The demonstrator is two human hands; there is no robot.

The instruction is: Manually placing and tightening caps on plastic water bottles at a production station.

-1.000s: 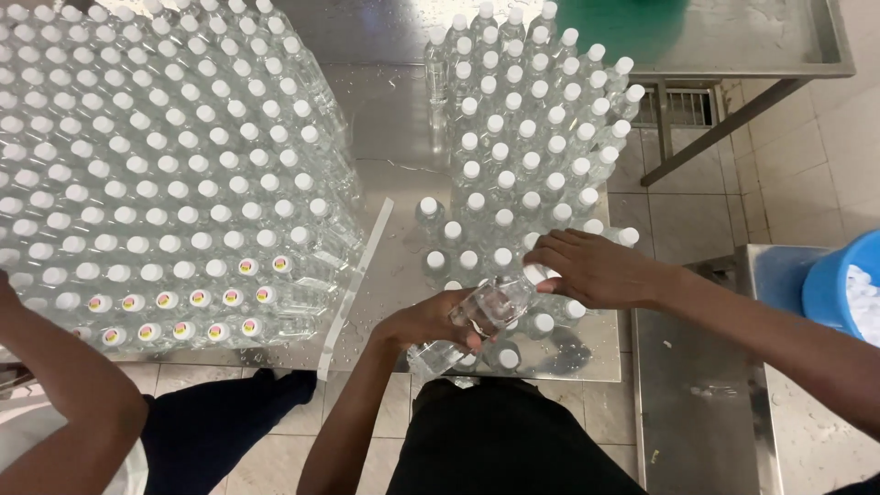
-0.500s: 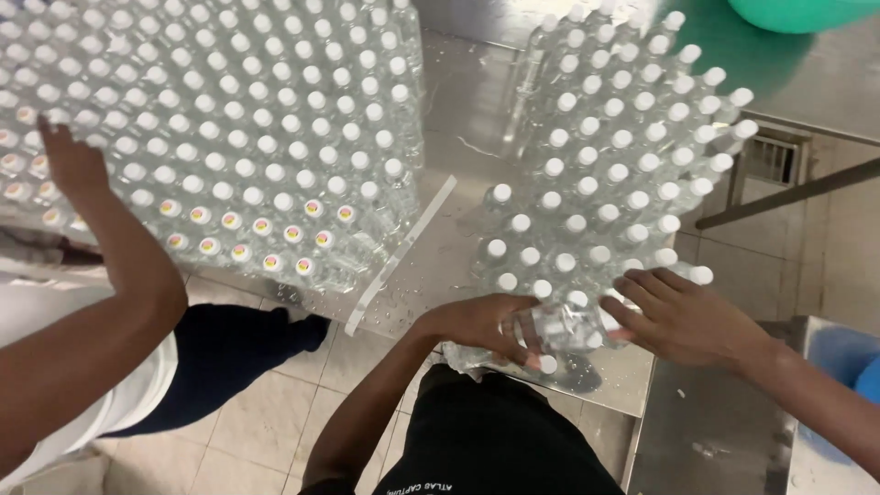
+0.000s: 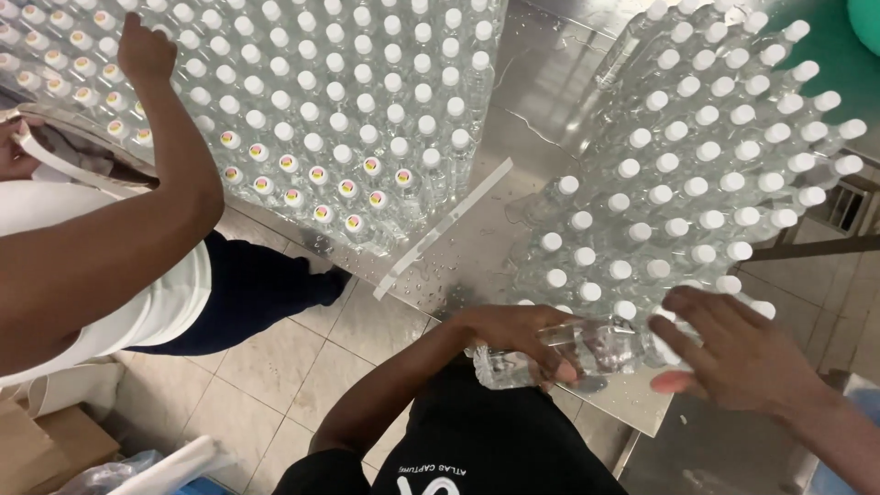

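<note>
bottle (image 3: 559, 353) lying on its side at near table edge, in left hand (image 3: 513, 335) | right hand (image 3: 733, 353) just right of it | right bottle block (image 3: 697, 156) behind both hands | strip (image 3: 440, 229) on table (image 3: 541, 82) between blocks | left bottle block (image 3: 339, 101) far left, co-worker's hand (image 3: 145, 48) on it

The bottle (image 3: 587, 353) lying in the left hand (image 3: 513, 335) was clear, glossy plastic, wet with droplets. The upright bottles (image 3: 697, 174) near the worktop's right edge were the same clear plastic with matt white plastic caps. The worktop (image 3: 541, 101) was smooth, brushed metal, shiny and water-spotted. The floor tiles (image 3: 302, 357) looked matt and pale.
</note>
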